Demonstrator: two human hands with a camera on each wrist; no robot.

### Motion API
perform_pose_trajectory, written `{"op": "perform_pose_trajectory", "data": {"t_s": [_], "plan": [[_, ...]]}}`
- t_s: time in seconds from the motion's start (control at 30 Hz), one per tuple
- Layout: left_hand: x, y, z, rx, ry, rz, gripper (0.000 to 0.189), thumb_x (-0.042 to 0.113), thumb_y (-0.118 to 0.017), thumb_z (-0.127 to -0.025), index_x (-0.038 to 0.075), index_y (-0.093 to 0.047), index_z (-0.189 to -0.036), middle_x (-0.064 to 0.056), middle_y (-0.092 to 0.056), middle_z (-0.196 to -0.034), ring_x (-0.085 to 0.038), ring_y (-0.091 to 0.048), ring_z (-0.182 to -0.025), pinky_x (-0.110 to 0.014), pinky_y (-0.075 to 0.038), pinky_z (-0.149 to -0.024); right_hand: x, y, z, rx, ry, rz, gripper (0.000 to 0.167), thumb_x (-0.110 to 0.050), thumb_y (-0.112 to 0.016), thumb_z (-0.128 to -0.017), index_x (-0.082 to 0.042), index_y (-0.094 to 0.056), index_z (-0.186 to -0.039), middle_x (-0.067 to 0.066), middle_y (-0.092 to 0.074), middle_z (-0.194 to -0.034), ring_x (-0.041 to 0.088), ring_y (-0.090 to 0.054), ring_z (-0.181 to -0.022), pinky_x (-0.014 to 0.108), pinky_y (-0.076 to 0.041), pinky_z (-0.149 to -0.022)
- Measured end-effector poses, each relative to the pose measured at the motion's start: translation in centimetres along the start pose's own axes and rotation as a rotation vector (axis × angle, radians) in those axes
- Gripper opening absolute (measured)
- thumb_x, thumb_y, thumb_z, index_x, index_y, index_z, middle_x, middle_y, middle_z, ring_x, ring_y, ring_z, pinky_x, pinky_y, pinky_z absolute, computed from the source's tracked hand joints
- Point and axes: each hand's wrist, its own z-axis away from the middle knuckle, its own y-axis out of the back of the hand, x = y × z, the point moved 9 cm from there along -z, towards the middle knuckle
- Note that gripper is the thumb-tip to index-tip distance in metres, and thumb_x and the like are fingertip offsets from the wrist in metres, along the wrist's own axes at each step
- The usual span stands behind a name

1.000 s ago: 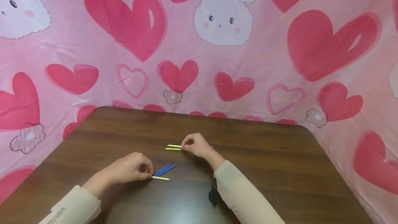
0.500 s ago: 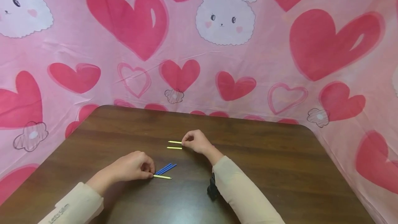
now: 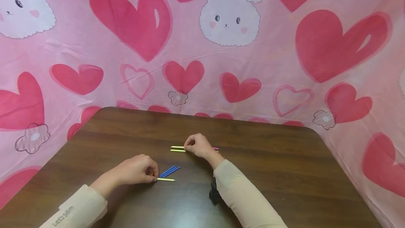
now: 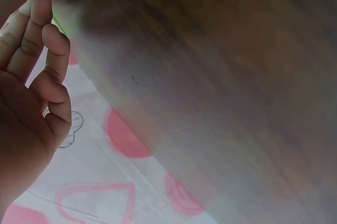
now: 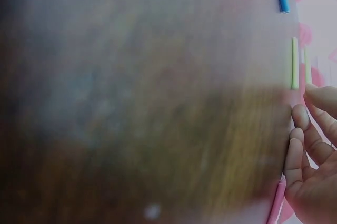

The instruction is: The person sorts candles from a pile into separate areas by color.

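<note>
In the head view my left hand pinches the left end of a thin yellow-green stick between thumb and fingers. Several blue sticks lie slanted just behind it, their lower ends close to my fingertips. Farther back, my right hand pinches a yellow-green stick at its right end. A parallel yellow-green stick lies just in front of that one, partly hidden by the hand. Past the right hand shows the tip of a pink stick, seen larger near the little finger in the right wrist view.
The sticks lie on a dark brown wooden table with rounded far corners. A pink cloth with hearts and rabbits hangs behind and around it. A black device sits at the right wrist.
My right hand moved its stick slightly away from the parallel one, then brought it back closer. The stick in my left hand has turned a little, now lying more level. The view shifted slightly.
</note>
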Motion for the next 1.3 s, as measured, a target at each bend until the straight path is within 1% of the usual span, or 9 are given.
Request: {"op": "perform_pose_trajectory", "data": {"t_s": [0.2, 0.5, 0.77, 0.9, 1.17, 1.3], "plan": [[0.10, -0.11, -0.01, -0.007, 0.007, 0.002, 0.011, 0.016, -0.076, -0.083, 0.023, -0.071, -0.076, 0.018, -0.055, -0.063, 0.005, -0.045, -0.057, -0.018, -0.042, -0.053, 0.12, -0.20, -0.09, 0.000, 0.016, 0.015, 0.005, -0.007, -0.073, -0.087, -0.004, -0.073, -0.083, 0.005, -0.065, -0.079, 0.011, -0.050, -0.073, 0.023, -0.043, -0.067], [0.02, -0.19, 0.03, -0.001, 0.027, -0.008, 0.012, 0.019, -0.077, -0.083, 0.024, -0.070, -0.075, 0.018, -0.054, -0.063, 0.005, -0.045, -0.057, -0.018, -0.041, -0.052, 0.11, -0.36, -0.17, -0.006, -0.008, 0.044, 0.006, -0.008, -0.072, -0.088, -0.006, -0.073, -0.082, 0.003, -0.064, -0.078, 0.012, -0.050, -0.072, 0.024, -0.043, -0.067], [0.08, -0.21, -0.08, 0.005, 0.015, -0.035, 0.014, 0.018, -0.077, -0.083, 0.024, -0.069, -0.074, 0.018, -0.053, -0.062, 0.005, -0.043, -0.056, -0.018, -0.040, -0.052, -0.11, -0.43, -0.06, -0.012, 0.001, 0.058, 0.006, -0.006, -0.073, -0.087, -0.004, -0.073, -0.081, 0.004, -0.065, -0.076, 0.011, -0.049, -0.069, 0.023, -0.042, -0.065], [0.16, -0.26, -0.12, 0.007, 0.014, -0.033, 0.014, 0.018, -0.077, -0.083, 0.024, -0.069, -0.073, 0.018, -0.053, -0.061, 0.005, -0.043, -0.056, -0.018, -0.040, -0.052, -0.18, -0.42, -0.05, -0.013, 0.007, 0.059, 0.006, -0.006, -0.072, -0.087, -0.004, -0.073, -0.081, 0.004, -0.065, -0.076, 0.011, -0.049, -0.070, 0.023, -0.042, -0.066], [0.16, -0.35, -0.11, 0.009, 0.024, -0.030, 0.015, 0.024, -0.080, -0.082, 0.024, -0.068, -0.072, 0.018, -0.051, -0.060, 0.005, -0.042, -0.055, -0.018, -0.038, -0.050, 0.19, -0.43, -0.15, -0.012, -0.019, 0.058, 0.007, -0.007, -0.072, -0.088, -0.006, -0.073, -0.081, 0.003, -0.063, -0.077, 0.012, -0.049, -0.072, 0.025, -0.042, -0.067], [0.17, -0.36, -0.09, 0.013, 0.020, -0.039, 0.016, 0.021, -0.079, -0.082, 0.024, -0.068, -0.072, 0.018, -0.051, -0.060, 0.005, -0.042, -0.055, -0.018, -0.038, -0.050, 0.14, -0.46, -0.13, -0.011, -0.019, 0.050, 0.007, -0.008, -0.072, -0.088, -0.007, -0.073, -0.081, 0.003, -0.063, -0.077, 0.013, -0.050, -0.072, 0.025, -0.042, -0.066]]}}
